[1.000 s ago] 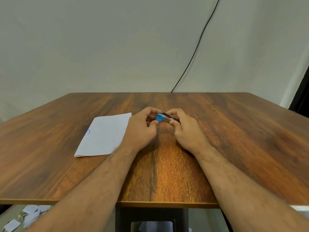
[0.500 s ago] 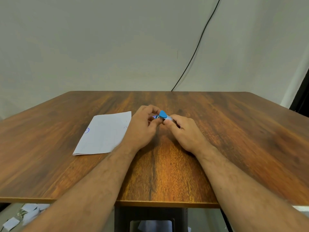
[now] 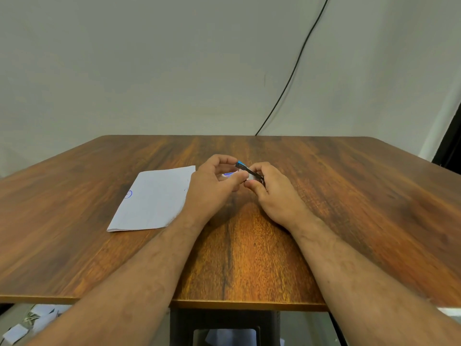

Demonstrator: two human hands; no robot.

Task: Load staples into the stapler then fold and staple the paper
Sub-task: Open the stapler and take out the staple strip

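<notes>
**Stapler held over table centre, loading step in hand**

Stapler (image 3: pixel 245 170): small, blue-tipped, dark and metal body, held between both hands above the table (image 3: pixel 349 196) near its middle. Right hand (image 3: pixel 275 196) pinches the rear of the body, fingers curled round it. Left hand (image 3: pixel 214 188) has its fingers curled at the front end; thumb and fingertips meet near a pale glint that may be a staple strip, too blurred to say.

Handling, judged: stapler light and rigid, smooth casing likely slippery; best held by the sides of the body, clear of the sprung top. Staples brittle, prone to break if pinched hard.

Paper (image 3: pixel 154 199): thin, limp, lying flat at 9 o'clock from the hands, its near right edge hidden under the left forearm.

Room: open wood from 12 through 3 o'clock; near table edge at 6 o'clock, well apart.
</notes>
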